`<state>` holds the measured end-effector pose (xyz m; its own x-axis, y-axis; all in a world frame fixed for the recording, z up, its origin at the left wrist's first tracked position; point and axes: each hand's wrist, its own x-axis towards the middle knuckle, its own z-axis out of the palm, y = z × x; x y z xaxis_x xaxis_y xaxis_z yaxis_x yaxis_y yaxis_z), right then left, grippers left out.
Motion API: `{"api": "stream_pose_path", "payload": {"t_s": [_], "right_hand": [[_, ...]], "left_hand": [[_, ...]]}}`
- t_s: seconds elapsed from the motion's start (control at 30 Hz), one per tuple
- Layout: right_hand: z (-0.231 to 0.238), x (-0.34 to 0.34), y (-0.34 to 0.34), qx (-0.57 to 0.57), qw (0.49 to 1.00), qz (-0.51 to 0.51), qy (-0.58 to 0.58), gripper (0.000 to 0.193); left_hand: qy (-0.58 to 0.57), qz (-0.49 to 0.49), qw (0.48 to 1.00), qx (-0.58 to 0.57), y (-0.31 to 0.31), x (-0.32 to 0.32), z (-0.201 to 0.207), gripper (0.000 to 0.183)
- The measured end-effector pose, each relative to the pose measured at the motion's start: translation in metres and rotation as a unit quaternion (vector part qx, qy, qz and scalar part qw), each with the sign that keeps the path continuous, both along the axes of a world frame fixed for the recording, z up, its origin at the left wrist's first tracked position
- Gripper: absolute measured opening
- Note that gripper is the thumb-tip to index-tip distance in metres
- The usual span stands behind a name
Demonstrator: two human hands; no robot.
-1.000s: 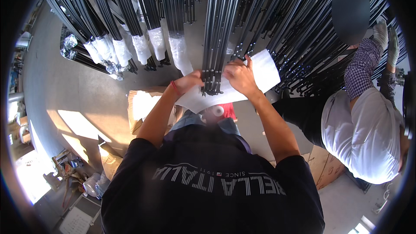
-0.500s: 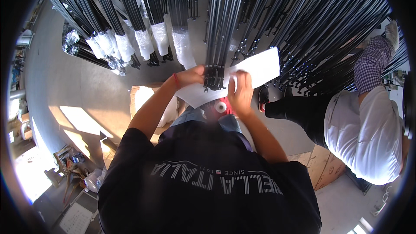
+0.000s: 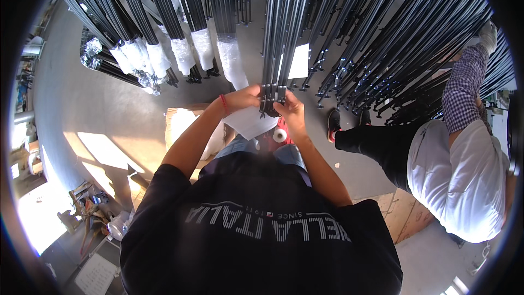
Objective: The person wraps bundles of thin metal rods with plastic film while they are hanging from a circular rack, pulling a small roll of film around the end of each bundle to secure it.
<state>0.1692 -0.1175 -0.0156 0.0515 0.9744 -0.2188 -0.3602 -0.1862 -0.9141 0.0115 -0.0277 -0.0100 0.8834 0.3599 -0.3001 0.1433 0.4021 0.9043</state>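
A bundle of long black metal rods [image 3: 281, 27] runs from the top of the view down to its bracketed ends in front of my body. My left hand [image 3: 244, 97], with a red band at the wrist, grips the bundle's left side near these ends. From the right, my right hand [image 3: 292, 113] closes on the same ends, thumb across the front. A thin white sheet [image 3: 248, 124] lies behind the bundle; one part shows below my left hand, another beyond the rods at their right. My fingertips on the far side are hidden.
At left stand several black rod bundles with plastic-wrapped ends [image 3: 183, 54]. Many loose black rods [image 3: 393, 38] slope across the right. A cardboard box [image 3: 173, 125] sits near my left forearm, a white roll [image 3: 280, 134] below my hands. A co-worker in a white top [image 3: 458, 180] bends at right.
My right hand has come left onto the rod ends. The sheet's right part, spread out to the right before, now shows behind the bundle. My left hand has stayed at the bundle.
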Motion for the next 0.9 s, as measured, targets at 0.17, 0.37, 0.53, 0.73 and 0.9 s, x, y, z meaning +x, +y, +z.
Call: {"api": "stream_pose_path", "payload": {"t_s": [0.17, 0.37, 0.53, 0.73, 0.9], "right_hand": [[0.022, 0.014, 0.02, -0.043, 0.988, 0.109, 0.103, 0.038], [0.019, 0.016, 0.028, -0.047, 0.984, 0.135, 0.107, 0.037], [0.029, 0.015, 0.032, -0.037, 0.969, 0.14, 0.2, 0.03], [0.043, 0.034, 0.062, -0.114, 0.959, 0.256, 0.032, 0.042], [0.046, 0.046, 0.077, 0.024, 0.878, 0.364, -0.31, 0.035]], "left_hand": [[0.0, -0.019, 1.0, 0.018, 0.001, -0.002, 0.007, 0.045], [-0.001, 0.083, 0.981, 0.173, -0.012, -0.002, 0.005, 0.051], [-0.002, 0.088, 0.99, 0.114, -0.011, -0.01, 0.008, 0.054], [-0.048, 0.026, 0.998, -0.033, 0.001, -0.017, 0.005, 0.063], [-0.062, 0.01, 0.998, -0.021, 0.002, -0.013, 0.008, 0.064]]}}
